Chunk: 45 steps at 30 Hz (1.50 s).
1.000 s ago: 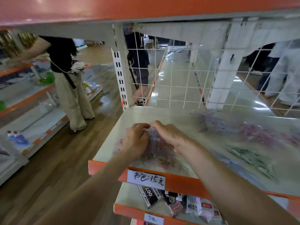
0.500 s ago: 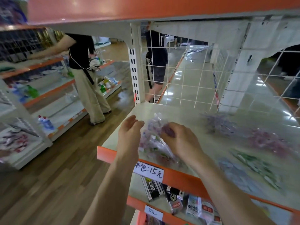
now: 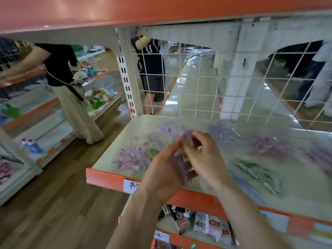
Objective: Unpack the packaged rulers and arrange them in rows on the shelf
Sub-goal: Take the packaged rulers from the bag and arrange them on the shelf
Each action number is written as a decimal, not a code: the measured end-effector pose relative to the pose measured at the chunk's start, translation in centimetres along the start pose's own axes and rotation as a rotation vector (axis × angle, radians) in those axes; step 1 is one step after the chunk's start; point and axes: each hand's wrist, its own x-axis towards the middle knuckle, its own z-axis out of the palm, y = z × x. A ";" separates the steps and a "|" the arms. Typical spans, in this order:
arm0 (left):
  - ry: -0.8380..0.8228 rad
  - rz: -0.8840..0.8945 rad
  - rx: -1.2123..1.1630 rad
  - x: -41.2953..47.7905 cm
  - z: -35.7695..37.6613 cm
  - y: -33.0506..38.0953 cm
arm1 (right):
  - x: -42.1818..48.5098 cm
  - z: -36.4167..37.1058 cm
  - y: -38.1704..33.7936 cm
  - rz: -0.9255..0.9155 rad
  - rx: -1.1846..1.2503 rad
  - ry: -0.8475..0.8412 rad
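Both hands hold one clear plastic pack of purplish rulers [image 3: 181,164] above the front edge of the cream shelf [image 3: 115,155]. My left hand [image 3: 161,173] grips the pack from below and the left. My right hand [image 3: 204,159] pinches its upper part with curled fingers. A pile of pink and clear rulers [image 3: 138,153] lies on the shelf just left of my hands. More packs lie to the right: purple ones [image 3: 269,146] and a green one [image 3: 256,171], all blurred.
A white wire grid [image 3: 206,83] backs the shelf, and an orange shelf edge [image 3: 107,15] hangs close overhead. Small boxed goods [image 3: 201,223] fill the shelf below. Two people [image 3: 71,87] stand in the aisles at the left and behind the grid.
Both hands have lifted a ruler pack off the pile and drawn it right and toward me. The pink pile now lies uncovered on the shelf. The view has turned right.
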 end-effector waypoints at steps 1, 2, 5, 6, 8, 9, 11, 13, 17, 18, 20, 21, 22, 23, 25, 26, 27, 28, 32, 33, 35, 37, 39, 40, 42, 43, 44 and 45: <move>-0.019 0.004 -0.013 0.2 0.3 -0.2 | 0.0 -0.6 0.2 0.018 -0.019 0.000; -0.015 0.012 -0.019 0.4 0.4 -0.4 | 0.0 -0.9 0.3 0.046 -0.025 -0.009; 0.001 0.047 -0.015 1.2 0.9 -1.2 | 0.0 -2.0 1.4 0.122 -0.001 0.016; 0.009 0.055 -0.021 1.3 1.1 -1.3 | -0.1 -2.3 1.7 0.139 0.028 0.023; 0.042 0.057 -0.036 1.7 1.1 -1.5 | -0.1 -2.6 2.6 0.183 0.093 0.033; 0.063 0.050 -0.040 1.9 1.1 -1.6 | -0.2 -2.9 2.9 0.198 0.113 0.045; 0.104 0.029 -0.048 2.4 1.2 -1.8 | -0.2 -3.6 3.1 0.198 0.129 0.086; 0.140 -0.005 -0.060 2.9 1.2 -2.0 | 0.0 -4.7 3.0 0.180 0.183 0.126; 0.225 0.002 -0.070 3.5 0.7 -1.8 | 0.9 -7.0 3.4 0.273 0.303 0.251; 0.243 0.015 -0.070 3.6 0.7 -1.7 | 1.3 -7.5 3.6 0.301 0.340 0.281; 0.272 0.039 -0.095 3.7 0.7 -1.5 | 2.2 -8.5 3.8 0.347 0.458 0.336; 0.279 0.045 -0.112 3.6 0.7 -1.4 | 2.8 -8.9 3.9 0.363 0.504 0.356; 0.281 0.048 -0.121 3.6 0.7 -1.3 | 3.4 -9.2 4.0 0.377 0.528 0.368; 0.284 0.048 -0.120 3.6 0.8 -1.2 | 4.1 -9.5 4.1 0.395 0.547 0.376; 0.288 0.046 -0.104 3.5 1.0 -1.2 | 5.6 -10.2 4.6 0.446 0.555 0.378; 0.292 0.044 -0.096 3.5 1.1 -1.1 | 6.2 -10.4 5.0 0.469 0.540 0.358; 0.294 0.041 -0.089 3.6 1.2 -1.1 | 6.7 -10.7 5.4 0.485 0.514 0.332; 0.289 0.038 -0.084 3.6 1.4 -1.1 | 6.9 -10.9 5.5 0.489 0.472 0.313; 0.170 0.024 -0.043 3.5 1.9 -1.2 | 5.0 -11.4 4.5 0.363 0.282 0.329; 0.143 0.021 -0.029 3.4 2.0 -1.2 | 4.2 -11.0 3.8 0.304 0.274 0.301; 0.095 0.005 -0.002 3.4 2.5 -1.4 | 2.6 -9.8 2.3 0.209 0.245 0.169; 0.031 -0.027 0.041 3.2 3.1 -1.5 | 1.6 -8.5 1.3 0.160 0.203 0.022; -0.043 -0.063 0.119 2.9 3.5 -1.6 | 1.3 -7.8 0.6 0.146 0.265 -0.022; -0.074 -0.076 0.145 2.8 3.6 -1.7 | 1.2 -7.6 0.5 0.155 0.327 -0.015; -0.121 -0.086 0.145 2.6 3.8 -1.8 | 1.1 -7.4 0.2 0.173 0.390 0.021; -0.129 -0.085 0.131 2.5 3.8 -1.9 | 1.0 -7.2 0.2 0.181 0.392 0.027; -0.123 -0.082 0.124 2.5 3.8 -2.0 | 0.9 -7.2 0.1 0.193 0.396 0.027; -0.114 -0.080 0.122 2.3 3.8 -2.0 | 0.8 -7.2 0.0 0.206 0.410 0.023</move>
